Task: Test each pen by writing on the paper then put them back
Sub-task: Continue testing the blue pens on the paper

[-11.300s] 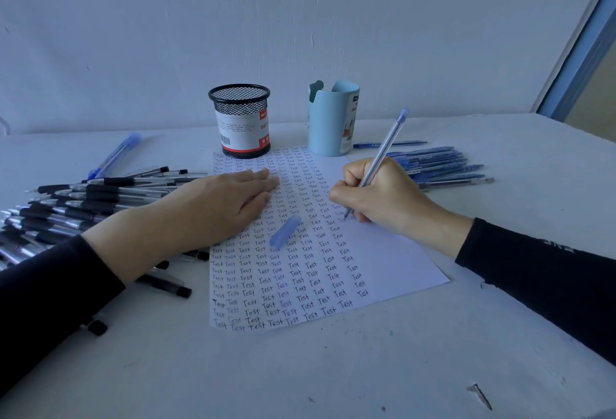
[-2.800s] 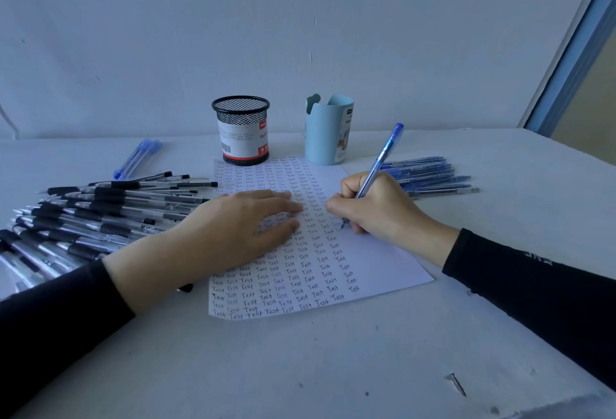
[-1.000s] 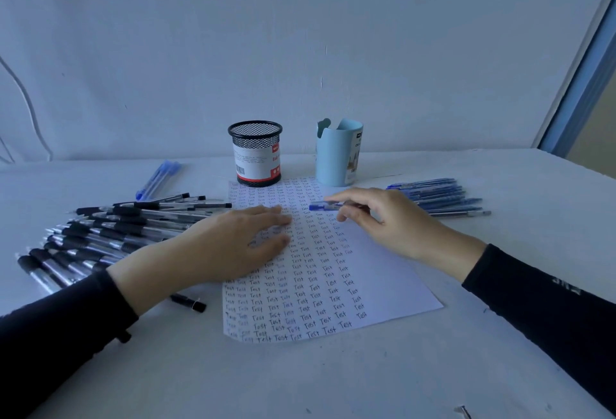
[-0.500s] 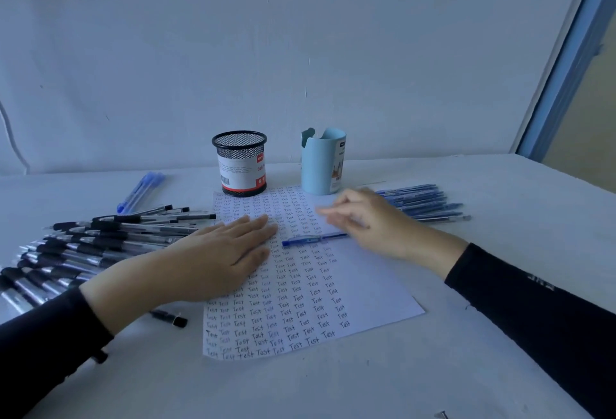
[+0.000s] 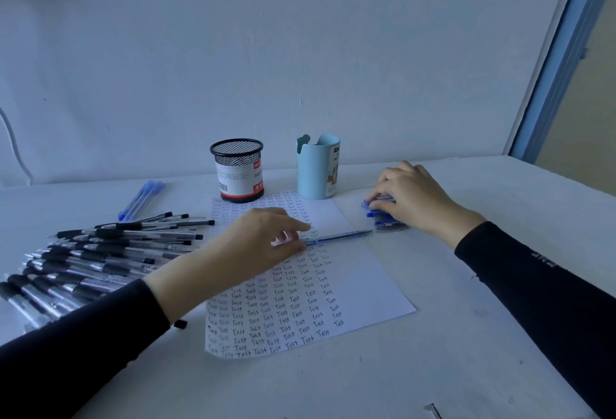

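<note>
Reaching across the paper (image 5: 366, 280), my left hand (image 5: 260, 245) meets the left end of the blue pen (image 5: 343, 236) lying on it, presumably to set it aside. Blur hides whether those fingers pinch it. My right hand (image 5: 413, 198) curls round pens in the blue pile (image 5: 388, 227), probably selecting the next pen to test.

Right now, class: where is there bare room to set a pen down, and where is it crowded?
Bare: white tabletop nearer than the white paper sheet, plus its blank right strip. Crowded: black pen heap left; blue pens under right hand.
</note>
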Tool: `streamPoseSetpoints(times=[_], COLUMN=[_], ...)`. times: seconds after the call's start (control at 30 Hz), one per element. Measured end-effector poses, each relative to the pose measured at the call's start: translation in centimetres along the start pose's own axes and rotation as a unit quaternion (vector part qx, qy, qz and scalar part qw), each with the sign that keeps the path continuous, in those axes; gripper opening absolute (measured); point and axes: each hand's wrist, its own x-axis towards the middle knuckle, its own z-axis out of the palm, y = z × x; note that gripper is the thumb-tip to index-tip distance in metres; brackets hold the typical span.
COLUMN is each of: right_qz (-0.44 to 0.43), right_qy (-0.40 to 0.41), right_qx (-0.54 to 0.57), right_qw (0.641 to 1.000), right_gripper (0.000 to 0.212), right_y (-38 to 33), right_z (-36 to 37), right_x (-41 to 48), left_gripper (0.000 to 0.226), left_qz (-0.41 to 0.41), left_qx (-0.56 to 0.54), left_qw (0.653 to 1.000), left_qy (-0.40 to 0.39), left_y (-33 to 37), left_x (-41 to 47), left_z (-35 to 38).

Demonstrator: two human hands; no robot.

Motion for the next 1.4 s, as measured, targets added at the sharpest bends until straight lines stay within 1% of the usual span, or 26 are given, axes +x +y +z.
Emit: streamPoseSetpoints(times=[0.1,0.17,0.27,0.33,0.4,0.47,0.5,0.53,0.6,0.63,0.7,0.77,0.83,0.93,0.97,1.03,1.07,1.17,1.23,1.33,1.4], right_qz=[-0.007,-0.015,-0.050,-0.099,-0.141,-0.159,-0.161,-0.162,-0.170,-0.172,-0.157,-0.136,-0.139,-0.118,-0.108,-0.105,-0.112,-0.120,-0.125,-0.144,-0.148], right_qy=[0.008,0.029,0.067,0.076,0.068,0.064,0.054,0.040,0.017,0.012,0.006,0.001,0.013,0.015,0.013,0.000,-0.009,-0.037,-0.046,-0.051,-0.051], right_qx=[0.016,0.029,0.087,0.130,0.146,0.133,0.130,0.133,0.149,0.168,0.217,0.240,0.237,0.251,0.251,0.241,0.242,0.262,0.260,0.233,0.212], right_qw=[1.000,0.999,0.993,0.984,0.977,0.976,0.977,0.977,0.974,0.971,0.963,0.961,0.961,0.961,0.962,0.965,0.964,0.957,0.956,0.960,0.965], right_gripper=[0.013,0.012,0.015,0.016,0.017,0.015,0.011,0.016,0.032,0.032,0.026,0.029,0.036,0.039,0.042,0.048,0.048,0.037,0.035,0.039,0.045], right_y=[-0.1,-0.4,-1.6,-3.1,-4.6,-6.0,-6.6,-7.1,-7.7,-7.8,-7.8,-7.7,-7.6,-7.6,-7.7,-8.0,-8.1,-8.6,-9.0,-9.7,-10.0], right_z=[0.6,0.7,0.3,-0.1,-0.2,0.3,0.6,0.8,1.2,1.3,1.3,1.2,1.0,0.7,0.7,0.6,0.6,0.6,0.6,0.2,-0.1], right_x=[0.0,-0.1,-0.3,-0.5,-0.9,-1.2,-1.3,-1.5,-1.7,-1.7,-1.7,-1.6,-1.7,-1.8,-1.9,-2.0,-2.0,-2.3,-2.4,-2.7,-2.8], left_gripper=[0.021,0.017,0.012,0.010,0.010,0.014,0.014,0.013,0.012,0.014,0.020,0.026,0.027,0.023,0.024,0.033,0.036,0.038,0.039,0.044,0.047], left_qz=[0.035,0.058,0.055,0.011,-0.082,-0.186,-0.224,-0.250,-0.289,-0.306,-0.335,-0.358,-0.369,-0.378,-0.384,-0.392,-0.394,-0.394,-0.395,-0.399,-0.388], left_qx=[0.017,0.019,0.021,0.051,0.070,0.064,0.064,0.073,0.103,0.114,0.130,0.141,0.147,0.165,0.165,0.157,0.155,0.157,0.167,0.168,0.155], left_qw=[0.998,0.991,0.970,0.950,0.933,0.923,0.922,0.923,0.923,0.921,0.917,0.914,0.912,0.907,0.905,0.903,0.903,0.902,0.899,0.898,0.904], left_qy=[0.047,0.119,0.237,0.308,0.345,0.332,0.310,0.283,0.234,0.213,0.172,0.126,0.104,0.082,0.078,0.077,0.078,0.084,0.083,0.073,0.089], left_y=[0.0,-0.5,-2.4,-4.3,-6.9,-9.4,-10.5,-11.4,-12.7,-13.1,-13.6,-13.6,-13.3,-13.0,-13.1,-13.5,-13.6,-14.1,-14.3,-14.4,-13.7], left_x=[0.1,0.0,0.2,0.3,0.2,-0.5,-0.9,-1.4,-2.0,-2.2,-2.3,-2.3,-2.3,-2.2,-2.1,-2.1,-2.2,-2.4,-2.5,-2.4,-2.2], left_z=[0.2,-0.7,-3.7,-6.0,-7.7,-8.3,-8.3,-8.2,-7.8,-7.6,-7.4,-7.4,-7.7,-7.9,-7.9,-7.9,-8.0,-8.1,-8.0,-8.3,-8.8])
